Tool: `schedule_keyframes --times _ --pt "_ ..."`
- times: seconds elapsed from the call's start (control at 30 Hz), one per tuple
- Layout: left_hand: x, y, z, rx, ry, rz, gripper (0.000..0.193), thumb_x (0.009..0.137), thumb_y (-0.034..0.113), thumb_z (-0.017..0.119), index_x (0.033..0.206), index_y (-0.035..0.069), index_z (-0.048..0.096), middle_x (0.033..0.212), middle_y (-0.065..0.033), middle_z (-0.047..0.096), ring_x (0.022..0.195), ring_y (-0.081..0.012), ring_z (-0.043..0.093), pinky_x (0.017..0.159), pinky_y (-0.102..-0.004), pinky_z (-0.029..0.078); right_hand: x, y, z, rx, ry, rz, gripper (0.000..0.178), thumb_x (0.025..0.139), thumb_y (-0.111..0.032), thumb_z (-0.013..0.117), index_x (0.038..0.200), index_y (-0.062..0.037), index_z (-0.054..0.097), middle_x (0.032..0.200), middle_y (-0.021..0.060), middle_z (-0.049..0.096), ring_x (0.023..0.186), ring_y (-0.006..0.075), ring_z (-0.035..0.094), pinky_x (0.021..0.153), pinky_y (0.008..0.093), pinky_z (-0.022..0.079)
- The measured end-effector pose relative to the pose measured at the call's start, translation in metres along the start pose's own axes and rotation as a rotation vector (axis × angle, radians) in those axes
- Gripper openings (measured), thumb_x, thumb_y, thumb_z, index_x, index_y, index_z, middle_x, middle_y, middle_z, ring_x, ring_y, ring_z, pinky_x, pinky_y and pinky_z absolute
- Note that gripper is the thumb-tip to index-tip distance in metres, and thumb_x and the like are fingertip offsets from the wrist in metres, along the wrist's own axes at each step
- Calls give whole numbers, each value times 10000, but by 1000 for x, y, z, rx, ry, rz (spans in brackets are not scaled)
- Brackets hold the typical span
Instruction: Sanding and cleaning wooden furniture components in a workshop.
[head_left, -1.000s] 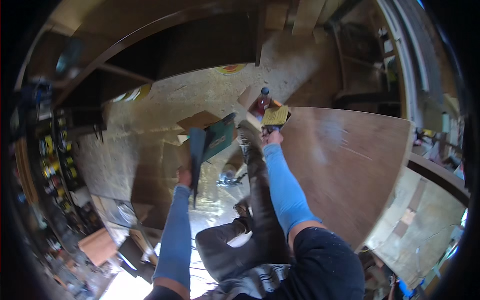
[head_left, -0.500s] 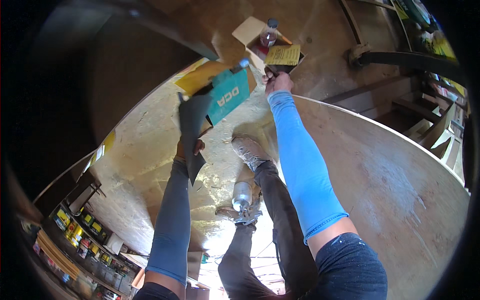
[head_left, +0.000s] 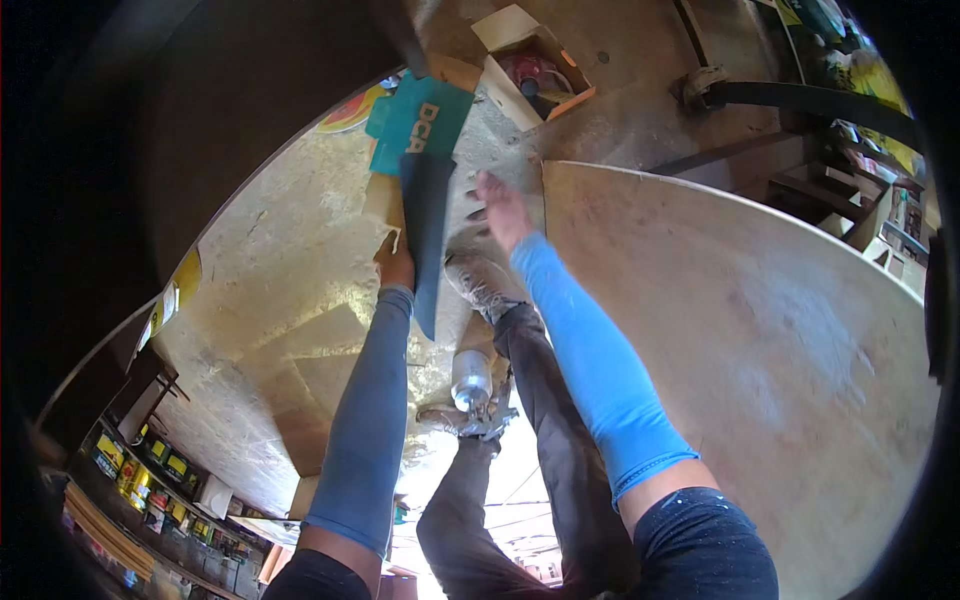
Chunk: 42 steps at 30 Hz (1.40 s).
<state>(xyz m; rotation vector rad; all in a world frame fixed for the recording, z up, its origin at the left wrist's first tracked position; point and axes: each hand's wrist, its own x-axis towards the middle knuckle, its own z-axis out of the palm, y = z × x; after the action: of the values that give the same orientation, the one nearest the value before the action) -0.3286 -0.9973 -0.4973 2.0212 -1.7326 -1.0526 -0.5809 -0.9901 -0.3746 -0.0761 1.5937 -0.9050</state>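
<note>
Right hand [head_left: 503, 212] farther from carton [head_left: 512, 98], empty, spread; left hand [head_left: 396, 264] around dark sheet [head_left: 426, 235] beside white-lettered teal box [head_left: 410, 125]

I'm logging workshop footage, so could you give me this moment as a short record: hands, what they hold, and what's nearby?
Left hand: holding a dark sheet
Right hand: open, nothing seen in it
Teal box: at the sheet's far end; whether the left hand also grips it, cannot tell
Cardboard box: lid open, beyond the right hand
Bottle: inside the cardboard box
Spray gun: silver cup, near the person's feet
Wooden panel: large, right of the right arm
</note>
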Motion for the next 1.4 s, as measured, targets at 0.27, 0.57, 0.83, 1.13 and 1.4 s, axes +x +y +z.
schedule_keyframes --times 0.27,0.57,0.83,1.13,1.4 --pt "-186 91 -219 -681 -354 -329 361 995 251 624 1225 -23 675 1118 -118 716 980 -147 640 875 -309 510 -212 32 54 158 -305 -250 478 980 -95 632 1420 7 476 1345 83 598 1207 176 565 1047 326 442" --pt "-406 197 -501 -537 16 -184 231 886 174 749 959 -45 736 803 -151 704 695 -123 591 628 -334 493 -442 41 100 -177 -523 269 569 956 -471 583 1353 -70 510 1279 168 627 1113 381 653 881 651 561" --pt "-579 187 -626 -259 567 250 325 784 -62 619 1065 49 739 1135 -144 722 1139 -333 667 1043 -444 493 -475 3 242 -477 -1403 432 471 931 -163 690 1342 18 552 1322 161 628 1218 282 611 1040 424 498" --pt "-667 -7 -573 232 641 -129 299 800 100 658 1089 135 730 1316 -45 653 1322 -244 547 1119 -468 443 -555 101 472 -1530 -1353 159 433 794 -173 843 1150 17 685 986 86 736 983 191 685 892 330 541" --pt "-598 -258 -616 130 308 -337 243 839 219 580 994 111 732 1232 -50 674 1316 -259 510 1198 -455 304 -537 305 671 -2089 -1163 -849 673 799 -416 829 1252 47 645 1290 261 634 1201 368 613 1056 414 465"
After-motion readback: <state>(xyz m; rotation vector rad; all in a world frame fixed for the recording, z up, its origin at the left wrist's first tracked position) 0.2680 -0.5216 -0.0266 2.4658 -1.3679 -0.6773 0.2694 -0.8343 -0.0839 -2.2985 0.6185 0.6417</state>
